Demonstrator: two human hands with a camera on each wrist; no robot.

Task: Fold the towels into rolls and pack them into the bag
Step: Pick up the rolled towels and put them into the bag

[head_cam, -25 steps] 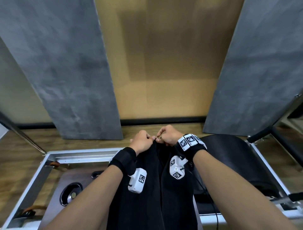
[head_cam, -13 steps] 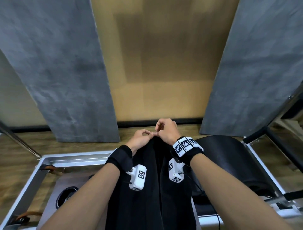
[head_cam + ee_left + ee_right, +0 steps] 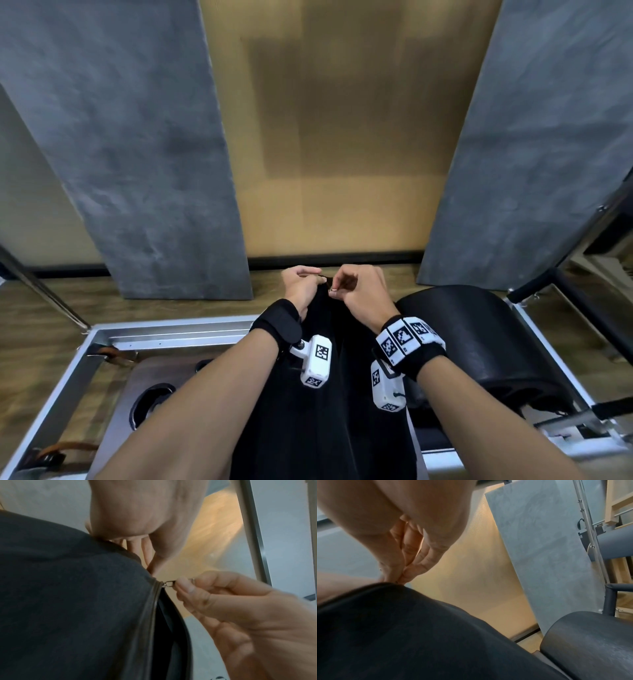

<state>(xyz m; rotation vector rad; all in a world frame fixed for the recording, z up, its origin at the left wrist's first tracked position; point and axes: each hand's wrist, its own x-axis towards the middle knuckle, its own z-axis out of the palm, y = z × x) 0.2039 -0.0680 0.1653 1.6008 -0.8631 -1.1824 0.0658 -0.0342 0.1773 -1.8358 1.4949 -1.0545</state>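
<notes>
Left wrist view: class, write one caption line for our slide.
Right hand pinches the metal zipper pull at the black bag's end while the left hand grips the fabric.

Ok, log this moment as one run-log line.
stage: bag zip | left hand: grips black bag top edge | right hand: pinches zipper pull | zip: at bag's top end | towels: none visible

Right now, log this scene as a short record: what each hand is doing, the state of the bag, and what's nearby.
left hand: grips the far end of the bag
right hand: pinches the zipper pull
bag: black, zipper at the far end
towels: none in view
nearby: black padded roll to the right, metal frame below
</notes>
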